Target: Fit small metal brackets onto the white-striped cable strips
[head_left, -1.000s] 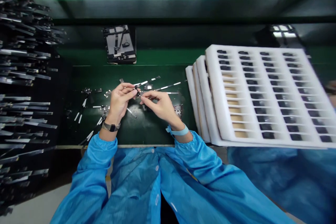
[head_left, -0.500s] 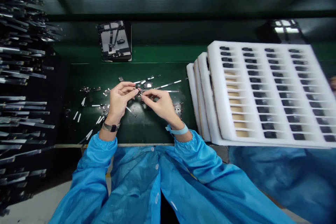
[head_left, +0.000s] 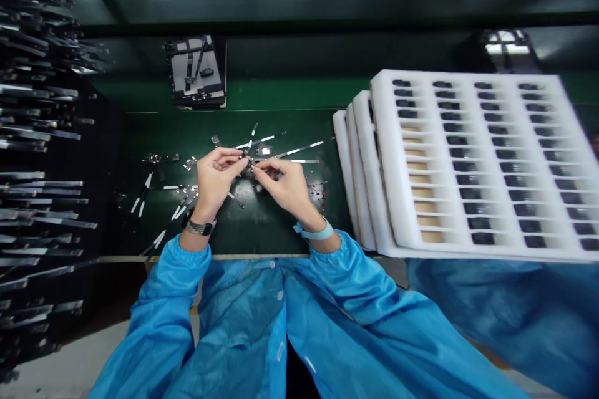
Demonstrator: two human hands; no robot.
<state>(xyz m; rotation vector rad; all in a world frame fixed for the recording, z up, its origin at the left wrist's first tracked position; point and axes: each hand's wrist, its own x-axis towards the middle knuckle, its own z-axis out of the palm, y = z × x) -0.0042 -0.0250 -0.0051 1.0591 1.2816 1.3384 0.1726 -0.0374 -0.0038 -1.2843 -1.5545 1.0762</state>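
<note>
Between the fingertips of both hands is a small dark flex cable [head_left: 249, 144], its thin strip pointing up and away over the bench. My left hand [head_left: 214, 179] pinches it from the left, thumb against the fingers. From the right, my right hand [head_left: 286, 186] closes thumb and index finger on its near end; the fingers hide most of that end. Just beyond the fingers lies a small metallic part [head_left: 264, 150], along with long thin strips [head_left: 304, 149]. More flex cables [head_left: 185, 199] are scattered left of my left wrist.
White foam trays [head_left: 402, 224] stand stacked at the right, the top one holding rows of dark parts. A dark frame-like stack [head_left: 196, 72] with loose pieces on it sits at the back. Many strips [head_left: 42, 187] jut out at the left over the green bench [head_left: 243, 230].
The flex cable's strip now stands more upright above the fingertips, where it was lower before. Both hands stay in nearly the same place, still pinching.
</note>
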